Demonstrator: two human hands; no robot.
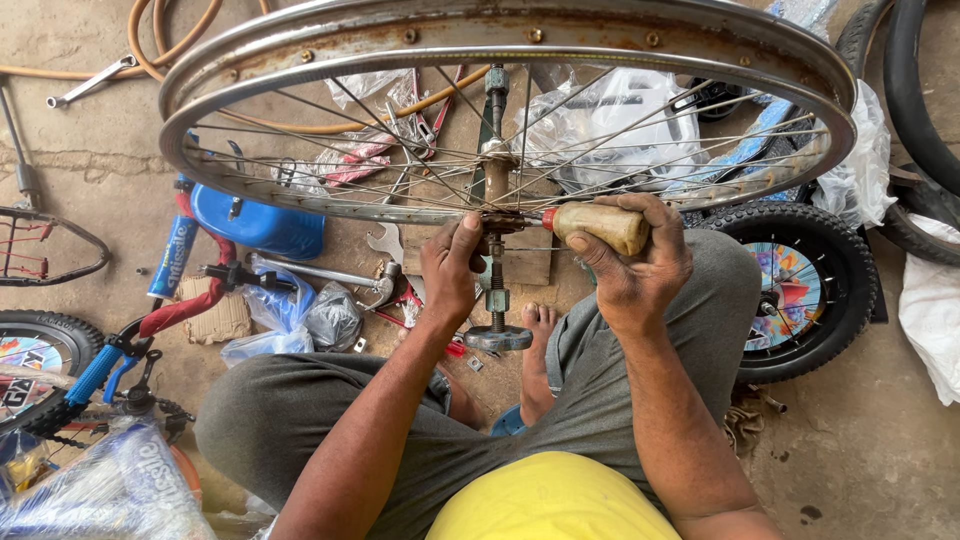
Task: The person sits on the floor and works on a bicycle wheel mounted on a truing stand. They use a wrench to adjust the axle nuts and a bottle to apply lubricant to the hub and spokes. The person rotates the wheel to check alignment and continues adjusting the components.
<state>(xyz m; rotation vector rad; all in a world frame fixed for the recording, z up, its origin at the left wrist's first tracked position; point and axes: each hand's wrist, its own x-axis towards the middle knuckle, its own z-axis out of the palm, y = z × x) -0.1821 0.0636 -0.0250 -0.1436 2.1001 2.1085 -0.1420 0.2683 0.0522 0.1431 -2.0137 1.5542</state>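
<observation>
Right hand (630, 265): clenched on wooden-handled screwdriver (600, 225).
Left hand (452, 270): pinching rim (300, 190) at screwdriver tip.
Risk: tip slipping, jabbing left thumb.

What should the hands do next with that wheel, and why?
Probably turn the wooden-handled tool a little with the right hand, because its tip already sits at the wheel's hub. The left hand grips the hub end, steadying the wheel on its upright axle stand.

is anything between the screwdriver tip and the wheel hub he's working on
Nothing visible does. The right hand holds the wooden-handled screwdriver with its tip already at the hub, while the left hand steadies that hub. Spokes fan above, not across.
</observation>
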